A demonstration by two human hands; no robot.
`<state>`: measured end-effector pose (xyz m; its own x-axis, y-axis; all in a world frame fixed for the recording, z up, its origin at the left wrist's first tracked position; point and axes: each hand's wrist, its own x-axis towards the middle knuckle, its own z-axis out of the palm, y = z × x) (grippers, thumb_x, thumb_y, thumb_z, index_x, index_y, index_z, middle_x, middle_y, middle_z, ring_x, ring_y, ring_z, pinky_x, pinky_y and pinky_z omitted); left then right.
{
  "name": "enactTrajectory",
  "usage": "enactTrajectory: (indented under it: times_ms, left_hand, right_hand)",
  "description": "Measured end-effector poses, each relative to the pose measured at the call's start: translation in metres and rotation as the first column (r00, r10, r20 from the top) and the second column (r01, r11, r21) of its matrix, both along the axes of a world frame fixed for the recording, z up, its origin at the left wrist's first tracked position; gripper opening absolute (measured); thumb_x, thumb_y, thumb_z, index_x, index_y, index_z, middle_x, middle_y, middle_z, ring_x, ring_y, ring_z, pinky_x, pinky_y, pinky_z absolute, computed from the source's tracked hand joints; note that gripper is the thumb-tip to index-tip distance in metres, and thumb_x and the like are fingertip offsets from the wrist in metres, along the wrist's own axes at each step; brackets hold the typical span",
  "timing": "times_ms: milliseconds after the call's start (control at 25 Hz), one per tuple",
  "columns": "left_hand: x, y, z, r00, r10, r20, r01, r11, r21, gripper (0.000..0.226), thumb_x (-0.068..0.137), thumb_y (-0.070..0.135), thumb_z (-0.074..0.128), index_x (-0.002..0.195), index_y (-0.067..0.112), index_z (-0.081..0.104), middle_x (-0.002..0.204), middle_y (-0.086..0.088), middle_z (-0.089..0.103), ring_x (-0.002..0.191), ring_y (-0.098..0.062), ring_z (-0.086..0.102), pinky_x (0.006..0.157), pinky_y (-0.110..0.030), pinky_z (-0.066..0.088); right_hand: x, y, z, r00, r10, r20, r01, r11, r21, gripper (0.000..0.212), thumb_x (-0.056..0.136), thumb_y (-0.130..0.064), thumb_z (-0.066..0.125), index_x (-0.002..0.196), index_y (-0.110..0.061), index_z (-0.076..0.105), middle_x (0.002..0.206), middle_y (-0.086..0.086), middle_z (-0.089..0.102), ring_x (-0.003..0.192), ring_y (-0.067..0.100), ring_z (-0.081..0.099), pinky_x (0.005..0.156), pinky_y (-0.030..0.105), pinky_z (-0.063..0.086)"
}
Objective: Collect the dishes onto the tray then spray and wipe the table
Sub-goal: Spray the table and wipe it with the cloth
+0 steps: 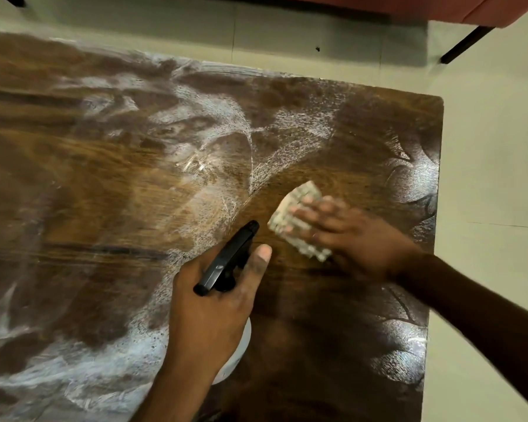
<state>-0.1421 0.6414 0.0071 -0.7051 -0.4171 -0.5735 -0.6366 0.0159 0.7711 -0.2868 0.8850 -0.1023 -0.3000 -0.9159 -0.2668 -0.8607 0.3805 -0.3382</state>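
A dark wooden table (104, 193) fills the view, streaked with white spray film across its left and middle. My left hand (208, 309) is wrapped around a spray bottle (226, 260); its black nozzle points up and away, and a bit of its white body shows below my palm. My right hand (351, 236) presses flat on a pale checked cloth (299, 214) lying on the table right of the nozzle; the hand is blurred. The patch around the cloth looks darker and free of white film. No dishes or tray are in view.
The table's right edge (436, 208) and far edge border pale floor tiles (485, 147). A reddish seat (439, 7) with a black leg (467, 44) stands beyond the far right corner.
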Motion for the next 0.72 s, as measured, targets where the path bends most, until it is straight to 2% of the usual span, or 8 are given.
enactTrajectory:
  times_ms: [80,160,240,320,440,560,640,720]
  left_hand:
    - [0.001,-0.005,0.000,1.000,0.002,-0.001,-0.002,1.000,0.018,0.010,0.078,0.050,0.077,0.080,0.040,0.076,0.059,0.012,0.065,0.065,-0.003,0.068,0.058,-0.011,0.048]
    - [-0.003,-0.008,0.001,1.000,-0.011,-0.003,0.011,1.000,0.020,0.009,0.078,0.051,0.076,0.080,0.042,0.076,0.066,0.001,0.065,0.067,-0.006,0.068,0.057,-0.011,0.048]
    - [-0.007,-0.010,0.002,1.000,-0.009,-0.024,0.010,0.999,0.035,0.005,0.078,0.050,0.077,0.081,0.047,0.074,0.065,0.000,0.064,0.066,-0.008,0.067,0.061,-0.016,0.047]
    - [-0.015,-0.015,0.004,0.999,-0.001,-0.052,0.003,0.999,0.044,0.005,0.079,0.048,0.078,0.080,0.045,0.074,0.061,0.006,0.064,0.064,-0.008,0.067,0.064,-0.020,0.050]
    - [-0.028,-0.022,0.004,0.994,-0.024,-0.111,0.022,1.000,-0.013,0.007,0.082,0.046,0.079,0.085,0.043,0.074,0.060,0.002,0.063,0.058,-0.010,0.063,0.058,-0.021,0.051]
    - [-0.037,-0.029,0.002,0.991,-0.032,-0.130,0.026,0.999,-0.044,0.010,0.084,0.045,0.079,0.085,0.037,0.074,0.069,-0.012,0.063,0.063,-0.021,0.063,0.059,-0.026,0.050]
    - [-0.040,-0.031,0.002,0.992,-0.018,-0.128,0.016,1.000,-0.016,0.012,0.084,0.043,0.080,0.084,0.032,0.074,0.071,-0.011,0.064,0.067,-0.019,0.065,0.061,-0.021,0.051]
    - [-0.043,-0.032,0.002,0.993,-0.015,-0.116,0.017,1.000,0.013,0.008,0.084,0.041,0.081,0.080,0.036,0.075,0.068,0.000,0.067,0.066,-0.010,0.067,0.063,-0.011,0.049]
  right_hand:
    - [-0.034,0.021,0.003,0.887,-0.461,-0.035,0.459,0.887,-0.059,0.074,0.097,-0.028,0.043,0.169,-0.030,0.027,0.179,0.004,0.019,0.166,0.031,0.014,0.131,0.058,0.021]
    - [-0.050,0.002,0.006,0.551,-0.833,0.060,0.830,0.538,-0.150,0.071,0.097,-0.026,0.043,0.167,-0.029,0.033,0.179,0.004,0.021,0.166,0.029,0.013,0.132,0.056,0.019]
    - [-0.049,-0.050,0.005,0.291,-0.950,0.117,0.952,0.274,-0.138,0.071,0.097,-0.028,0.042,0.167,-0.031,0.033,0.179,0.003,0.019,0.167,0.028,0.009,0.135,0.051,0.012]
    - [-0.028,-0.100,0.006,0.389,-0.915,0.107,0.919,0.378,-0.113,0.072,0.100,-0.026,0.044,0.169,-0.034,0.025,0.179,0.002,0.014,0.167,0.028,0.004,0.135,0.052,0.009]
    - [0.009,-0.122,0.006,0.902,-0.401,0.157,0.416,0.906,-0.078,0.070,0.103,-0.021,0.048,0.169,-0.032,0.026,0.180,0.000,0.012,0.167,0.025,0.001,0.135,0.048,0.003]
    - [-0.028,-0.075,0.003,0.996,0.080,0.046,-0.078,0.996,-0.050,0.071,0.097,-0.026,0.048,0.166,-0.031,0.033,0.179,0.001,0.018,0.167,0.027,0.010,0.133,0.053,0.018]
    - [-0.066,-0.037,0.001,0.980,-0.198,-0.005,0.198,0.980,0.003,0.073,0.098,-0.031,0.042,0.169,-0.034,0.027,0.180,0.001,0.016,0.166,0.030,0.013,0.133,0.056,0.019]
    - [-0.101,-0.012,0.007,0.759,-0.650,-0.026,0.647,0.759,-0.080,0.073,0.095,-0.034,0.036,0.168,-0.030,0.032,0.178,0.006,0.022,0.165,0.033,0.017,0.131,0.059,0.021]
